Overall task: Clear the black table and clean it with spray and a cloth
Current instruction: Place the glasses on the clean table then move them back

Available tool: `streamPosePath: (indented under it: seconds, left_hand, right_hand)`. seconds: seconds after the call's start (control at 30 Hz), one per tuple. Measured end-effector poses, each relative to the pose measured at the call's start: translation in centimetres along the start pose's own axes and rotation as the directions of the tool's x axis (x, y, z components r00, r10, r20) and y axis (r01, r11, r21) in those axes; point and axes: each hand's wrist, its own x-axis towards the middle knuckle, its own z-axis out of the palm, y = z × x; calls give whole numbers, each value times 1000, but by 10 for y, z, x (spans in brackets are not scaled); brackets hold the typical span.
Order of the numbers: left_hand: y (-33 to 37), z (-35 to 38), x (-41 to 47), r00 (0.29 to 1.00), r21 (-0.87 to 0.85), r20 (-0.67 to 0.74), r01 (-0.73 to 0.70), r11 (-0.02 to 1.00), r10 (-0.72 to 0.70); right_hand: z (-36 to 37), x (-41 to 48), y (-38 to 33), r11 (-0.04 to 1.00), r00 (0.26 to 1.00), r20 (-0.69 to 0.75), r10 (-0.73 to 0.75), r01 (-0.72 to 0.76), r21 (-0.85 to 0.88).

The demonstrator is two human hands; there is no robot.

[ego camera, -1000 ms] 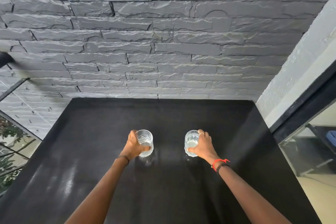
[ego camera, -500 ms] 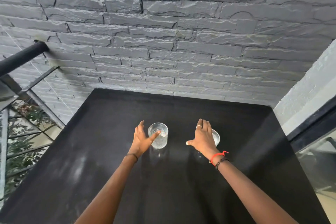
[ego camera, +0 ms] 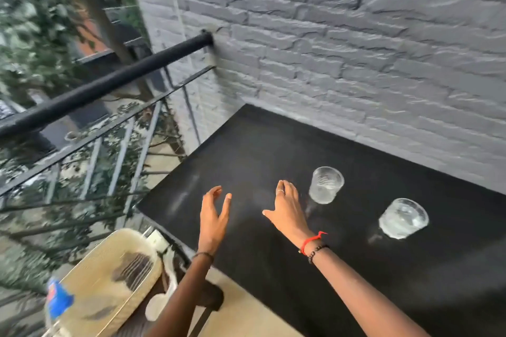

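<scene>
The black table (ego camera: 246, 145) stands against a grey stone wall. Two clear glasses stand on it: one glass (ego camera: 325, 185) nearer the wall, the other glass (ego camera: 403, 218) further right. My left hand (ego camera: 213, 216) hovers over the table's left part, fingers spread and holding nothing. My right hand (ego camera: 287, 210) is also open with relaxed fingers, just left of the nearer glass and apart from it. A ring shows on one finger; a red thread and a bead bracelet sit on that wrist.
A black metal railing (ego camera: 104, 87) runs along the left, with greenery beyond. A tan woven chair seat (ego camera: 109, 282) stands at lower left beside the table, with a clear bottle with a blue label (ego camera: 56, 306) at its edge. The stone wall (ego camera: 356, 49) backs the table.
Both hands have let go of the glasses and moved left, away from them. The view has swung left, bringing the railing, chair and bottle into sight.
</scene>
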Motion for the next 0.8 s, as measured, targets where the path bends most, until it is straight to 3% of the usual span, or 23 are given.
streamPosePath:
  seconds: [0.27, 0.43, 0.63, 0.8]
  left_hand:
    - [-68, -110, -89, 957, -35, -284, 55, 998, -62]
    - [-136, -151, -136, 886, -47, -394, 246, 968, -244]
    - [-228, -155, -159, 771, 142, -328, 612, 778, -546]
    - [-295, -143, -154, 720, 304, -107, 680, 667, -685]
  right_hand:
    - [83, -50, -103, 969, 975, 5, -224, 222, 110]
    - [137, -81, -145, 915, 942, 84, -324, 289, 282]
    - [220, -80, -157, 937, 912, 345, -221, 101, 333]
    - [291, -53, -154, 970, 857, 516, -13, -116, 216]
